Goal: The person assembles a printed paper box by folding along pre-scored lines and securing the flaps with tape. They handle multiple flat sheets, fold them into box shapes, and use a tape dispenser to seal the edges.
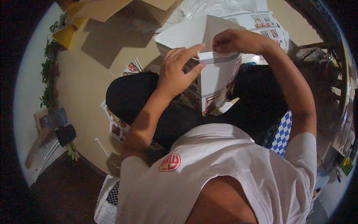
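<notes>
A printed white carton (216, 76) stands between my knees, its open top facing up and its pale inner walls rising at the far side. My left hand (177, 69) is at the near left corner of its rim. The index finger reaches over the edge and the thumb presses the outer wall, so the corner sits between them. Just above the near rim, my right hand (235, 42) is curled closed with its fingertips bent down. Whatever those fingers pinch is hidden, and so is the carton's bottom.
Printed sheets (257, 22) and clear plastic wrap (194, 9) lie beyond the carton. Brown cardboard (100, 9) is at the upper left. More printed pieces (115, 125) lie beside my left leg. A blue-and-white checkered item (281, 134) is by my right side.
</notes>
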{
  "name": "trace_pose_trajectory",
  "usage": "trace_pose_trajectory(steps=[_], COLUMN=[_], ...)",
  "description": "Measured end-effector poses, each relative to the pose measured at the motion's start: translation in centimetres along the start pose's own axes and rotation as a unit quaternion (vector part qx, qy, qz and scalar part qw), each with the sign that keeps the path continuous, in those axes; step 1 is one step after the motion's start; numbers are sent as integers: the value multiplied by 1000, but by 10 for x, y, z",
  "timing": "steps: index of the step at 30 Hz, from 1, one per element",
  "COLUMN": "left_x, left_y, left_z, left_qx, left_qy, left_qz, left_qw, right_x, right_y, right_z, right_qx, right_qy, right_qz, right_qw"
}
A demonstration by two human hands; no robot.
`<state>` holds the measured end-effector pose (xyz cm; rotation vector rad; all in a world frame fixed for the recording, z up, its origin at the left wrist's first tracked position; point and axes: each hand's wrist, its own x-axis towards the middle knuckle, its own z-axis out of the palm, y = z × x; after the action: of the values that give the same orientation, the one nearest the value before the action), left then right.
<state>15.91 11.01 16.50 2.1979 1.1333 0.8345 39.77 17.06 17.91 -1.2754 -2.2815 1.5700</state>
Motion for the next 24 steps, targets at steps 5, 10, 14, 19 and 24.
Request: trace_pose_trajectory(steps=[5,10,14,19,24], left_x=[0,2,3,1,-3], left_y=[0,13,20,22,22], left_z=[4,7,4,4,5], left_qx=[119,140,136,135,122], left_qy=[3,-1,9,25,11], left_qz=[95,77,47,22,4], left_qw=[988,987,990,990,993], right_x=[10,7,-3,-23,-24], right_y=[1,6,13,22,31], right_z=[-3,0,15,26,40], right_qx=[13,40,59,-46,-174], right_qy=[-61,-19,74,166,265], right_qz=[3,-38,-137,-234,-288], right_qw=[998,998,986,957,904])
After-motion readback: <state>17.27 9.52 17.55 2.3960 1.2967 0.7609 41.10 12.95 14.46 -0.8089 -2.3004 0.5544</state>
